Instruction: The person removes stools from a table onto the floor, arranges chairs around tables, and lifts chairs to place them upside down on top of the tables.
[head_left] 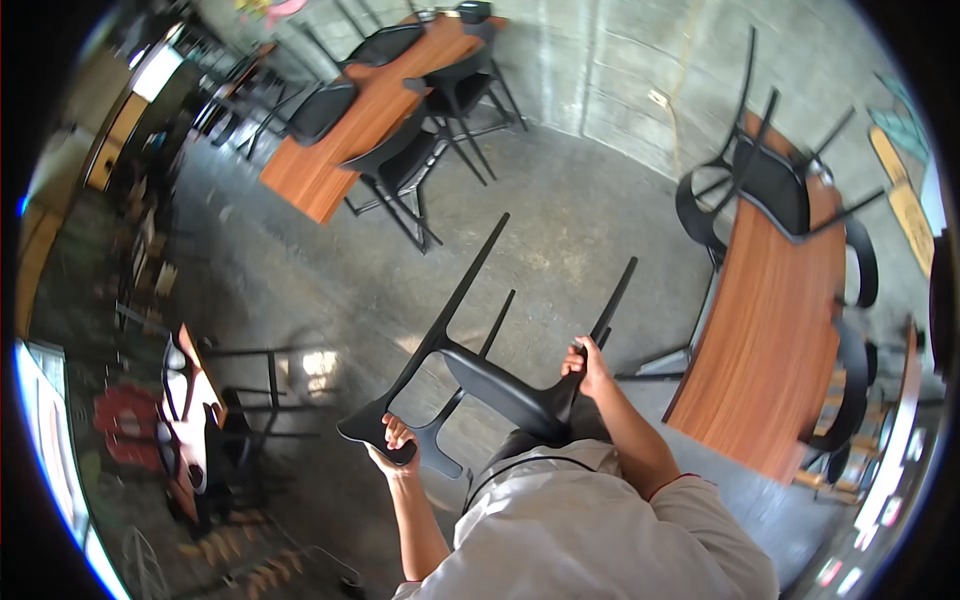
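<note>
left hand (397,445) gripping black chair (500,385) backrest, right hand (587,367) clasping its leg

Black moulded plastic chair with thin black legs (480,375) is held off the concrete floor, tipped over, legs pointed up and away; backrest edge and one leg are gripped, seat underside is turned toward the camera

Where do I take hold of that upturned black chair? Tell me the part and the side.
Grip the black chair as it is held now: left hand on the backrest edge at the low end, right hand on a leg near the seat. Come from the near side, under the seat, since the legs point up and away and probably leave that side free.
</note>
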